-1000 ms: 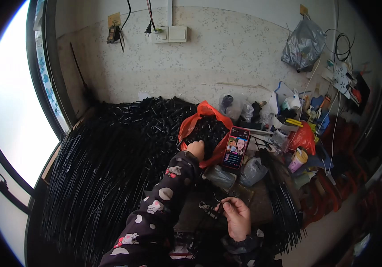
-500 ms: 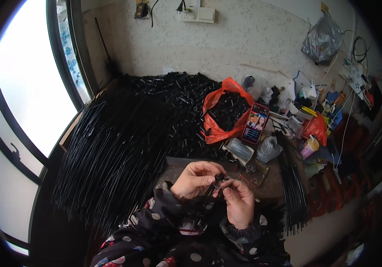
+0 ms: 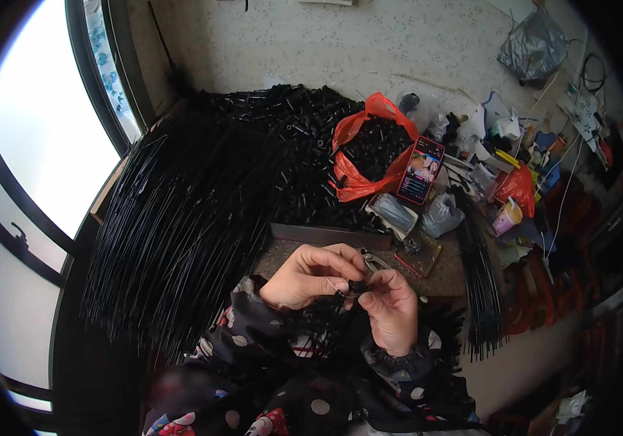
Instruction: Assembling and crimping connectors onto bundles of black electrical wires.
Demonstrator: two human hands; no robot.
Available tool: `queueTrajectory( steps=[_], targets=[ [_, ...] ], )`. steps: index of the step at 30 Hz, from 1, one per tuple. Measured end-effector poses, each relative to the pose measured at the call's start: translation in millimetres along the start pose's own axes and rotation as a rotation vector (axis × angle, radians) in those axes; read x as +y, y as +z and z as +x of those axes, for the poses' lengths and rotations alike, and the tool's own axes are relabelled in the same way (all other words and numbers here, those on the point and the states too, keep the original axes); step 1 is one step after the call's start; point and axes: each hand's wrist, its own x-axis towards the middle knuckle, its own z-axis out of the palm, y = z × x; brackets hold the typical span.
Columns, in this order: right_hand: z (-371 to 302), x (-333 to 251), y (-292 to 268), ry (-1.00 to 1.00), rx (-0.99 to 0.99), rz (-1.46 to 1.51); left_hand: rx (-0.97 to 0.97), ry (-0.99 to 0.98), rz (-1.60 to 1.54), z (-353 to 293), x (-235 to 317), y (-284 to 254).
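In front of my body both hands meet at a small black part (image 3: 357, 288), partly hidden by fingers. My left hand (image 3: 298, 280) pinches it from the left, with a thin pale strand showing by the thumb. My right hand (image 3: 393, 312) is closed on its right side, thumb against curled fingers. Black cords (image 3: 317, 336) hang below the hands near my lap. Just beyond the fingertips, what look like metal pliers (image 3: 375, 261) lie on the worktop (image 3: 282, 254).
A heap of black tubular pieces (image 3: 304, 134) covers the back. Long black cords (image 3: 173, 232) spill over the left edge; another bundle (image 3: 480, 291) hangs at right. A red bag (image 3: 355, 190) of black pieces, a phone (image 3: 422, 171) and a box of clear strips (image 3: 393, 214) stand beyond my hands.
The view has tilted downward, so the worktop sits higher in the picture. Both hands still hold the black part, with the fingers slightly shifted; the pliers now show beyond them.
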Motion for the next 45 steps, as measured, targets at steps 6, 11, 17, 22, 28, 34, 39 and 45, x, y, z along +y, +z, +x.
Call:
queueTrajectory(
  steps=[6,11,17,22,28,34,39,45],
  targets=[
    [0.2,-3.2,-13.1,0.013,-0.044,-0.035,-0.049,-0.05,0.037,3.8,3.3,0.3],
    [10.5,-18.1,-22.4,0.195,-0.205,-0.059,0.015,0.154,0.226,2.9,-16.4,-1.8],
    [8.1,-1.8,-24.5,-0.101,0.144,-0.155,0.461,0.708,1.37,-4.1,-39.6,25.0],
    [6.0,1.9,-17.4,-0.16,0.188,-0.174,0.525,0.505,0.894,-1.3,-50.2,29.4],
    [4.8,-2.4,-20.4,-0.03,0.102,0.045,0.45,0.3,0.467,-8.1,-41.8,30.8],
    [2.4,-8.8,-12.9,-0.205,0.061,-0.396,0.469,0.262,0.61,-11.7,-35.0,39.8],
    [3.6,-6.0,-27.0,0.053,-0.068,0.03,0.428,0.428,1.087,-16.0,-26.0,48.0],
    [0.7,3.1,-11.6,-0.154,0.006,-0.211,0.257,0.444,1.004,-15.8,-31.8,35.6]
  ],
)
